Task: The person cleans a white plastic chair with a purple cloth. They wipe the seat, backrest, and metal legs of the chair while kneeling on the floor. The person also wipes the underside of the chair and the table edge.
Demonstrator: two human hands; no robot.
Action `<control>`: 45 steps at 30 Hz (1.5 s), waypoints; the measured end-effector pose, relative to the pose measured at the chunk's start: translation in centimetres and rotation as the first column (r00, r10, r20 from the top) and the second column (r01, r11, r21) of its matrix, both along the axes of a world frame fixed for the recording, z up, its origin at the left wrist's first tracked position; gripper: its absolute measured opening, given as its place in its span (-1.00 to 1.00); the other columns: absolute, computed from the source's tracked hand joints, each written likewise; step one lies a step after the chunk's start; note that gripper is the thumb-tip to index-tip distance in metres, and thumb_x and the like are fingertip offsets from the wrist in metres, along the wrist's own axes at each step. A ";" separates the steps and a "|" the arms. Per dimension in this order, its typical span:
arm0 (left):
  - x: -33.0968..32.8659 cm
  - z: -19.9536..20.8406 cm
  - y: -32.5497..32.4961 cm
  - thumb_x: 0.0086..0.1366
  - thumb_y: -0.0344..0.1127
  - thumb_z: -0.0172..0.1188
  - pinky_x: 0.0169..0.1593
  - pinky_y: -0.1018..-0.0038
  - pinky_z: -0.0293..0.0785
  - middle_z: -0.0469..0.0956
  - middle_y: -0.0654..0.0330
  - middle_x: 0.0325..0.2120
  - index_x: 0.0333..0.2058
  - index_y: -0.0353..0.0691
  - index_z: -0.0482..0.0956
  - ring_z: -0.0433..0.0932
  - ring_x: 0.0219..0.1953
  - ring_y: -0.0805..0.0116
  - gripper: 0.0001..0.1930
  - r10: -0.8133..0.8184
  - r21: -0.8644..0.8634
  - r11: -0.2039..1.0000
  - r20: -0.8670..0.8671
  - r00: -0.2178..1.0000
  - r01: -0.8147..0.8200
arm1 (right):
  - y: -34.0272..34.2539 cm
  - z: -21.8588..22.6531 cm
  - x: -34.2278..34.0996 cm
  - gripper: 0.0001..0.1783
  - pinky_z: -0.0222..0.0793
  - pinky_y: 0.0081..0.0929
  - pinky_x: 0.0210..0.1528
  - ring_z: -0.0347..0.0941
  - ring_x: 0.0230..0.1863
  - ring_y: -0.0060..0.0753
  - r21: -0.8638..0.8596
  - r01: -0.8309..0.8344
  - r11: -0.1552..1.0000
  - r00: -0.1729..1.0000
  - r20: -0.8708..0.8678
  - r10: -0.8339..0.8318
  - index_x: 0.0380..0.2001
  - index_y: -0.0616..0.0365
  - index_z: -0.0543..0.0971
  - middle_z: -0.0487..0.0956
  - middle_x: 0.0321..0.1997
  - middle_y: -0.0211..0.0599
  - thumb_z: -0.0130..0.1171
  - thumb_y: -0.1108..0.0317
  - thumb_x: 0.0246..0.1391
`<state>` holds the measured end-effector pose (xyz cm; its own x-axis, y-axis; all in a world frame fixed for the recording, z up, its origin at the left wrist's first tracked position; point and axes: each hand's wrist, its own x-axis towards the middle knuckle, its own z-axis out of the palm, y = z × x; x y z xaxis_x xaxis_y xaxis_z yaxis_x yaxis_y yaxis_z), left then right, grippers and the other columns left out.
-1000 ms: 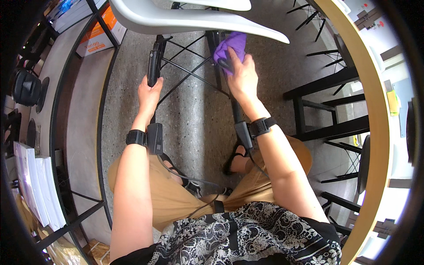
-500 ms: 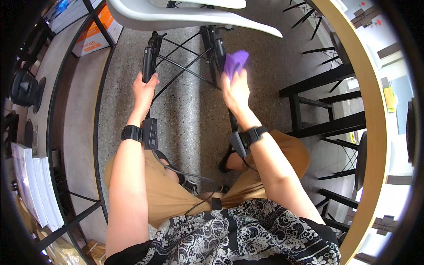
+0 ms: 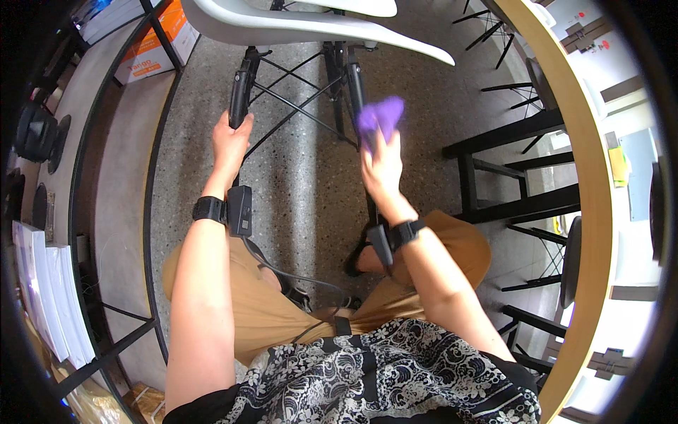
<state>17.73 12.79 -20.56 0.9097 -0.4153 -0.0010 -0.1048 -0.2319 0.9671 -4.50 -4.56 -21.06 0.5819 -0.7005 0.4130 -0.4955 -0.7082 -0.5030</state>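
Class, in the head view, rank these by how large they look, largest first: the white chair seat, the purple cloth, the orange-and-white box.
1. white chair seat
2. orange-and-white box, though it lies farther from the camera
3. purple cloth

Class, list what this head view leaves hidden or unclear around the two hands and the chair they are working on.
- Head view: the chair leg under the purple cloth is covered by cloth and right hand.
- The left hand wraps the other black leg, hiding that stretch.
- The white chair seat is cut off by the top edge.
- The cloth is motion-blurred.
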 end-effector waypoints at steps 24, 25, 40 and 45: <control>-0.2 0.5 -0.7 0.17 -0.14 0.26 -0.60 0.49 0.30 0.36 0.33 -0.74 -0.50 -0.21 0.40 0.37 -0.70 0.54 -0.70 0.002 -0.040 0.999 -0.023 1.000 -0.003 | 5.7 3.7 6.8 -0.38 0.46 -0.11 -0.16 0.47 -0.19 0.13 0.055 -0.116 0.992 0.972 -0.198 0.125 0.14 0.17 0.34 0.36 -0.11 0.10 0.18 0.32 -0.06; -0.2 0.5 -0.6 0.17 -0.13 0.26 -0.60 0.49 0.30 0.36 0.33 -0.74 -0.49 -0.21 0.41 0.36 -0.71 0.54 -0.70 0.000 -0.044 0.999 -0.012 1.000 0.000 | 5.9 3.5 7.8 -0.36 0.46 -0.12 -0.17 0.46 -0.19 0.13 -0.013 -0.162 0.987 0.977 -0.139 0.159 0.13 0.20 0.34 0.37 -0.14 0.11 0.19 0.33 -0.09; -0.9 -1.2 -0.1 0.15 -0.06 0.28 -0.43 0.39 0.35 0.47 0.17 -0.64 -0.42 -0.26 0.47 0.40 -0.58 0.39 -0.65 0.018 -0.015 1.000 0.044 0.999 -0.018 | 1.3 7.1 5.6 -0.39 0.49 -0.19 -0.17 0.43 -0.16 0.01 -0.231 -0.138 0.963 0.978 -0.187 0.095 0.10 0.15 0.38 0.36 -0.17 -0.01 0.20 0.40 -0.12; -0.3 -1.3 -0.1 0.15 0.06 0.26 -0.36 0.35 0.40 0.52 0.12 -0.59 -0.35 -0.26 0.52 0.49 -0.51 0.31 -0.57 0.011 0.017 1.000 0.051 0.999 -0.012 | 4.3 5.5 7.7 -0.46 0.52 -0.15 -0.27 0.54 -0.28 0.07 -0.193 -0.297 0.935 0.932 -0.272 0.240 0.06 0.16 0.46 0.44 -0.12 0.10 0.15 0.29 -0.07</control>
<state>17.42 12.66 -21.84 0.9134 -0.4053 0.0384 -0.1512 -0.2502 0.9563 3.24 -0.29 -15.59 0.8364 -0.4079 0.3661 -0.3560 -0.9122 -0.2031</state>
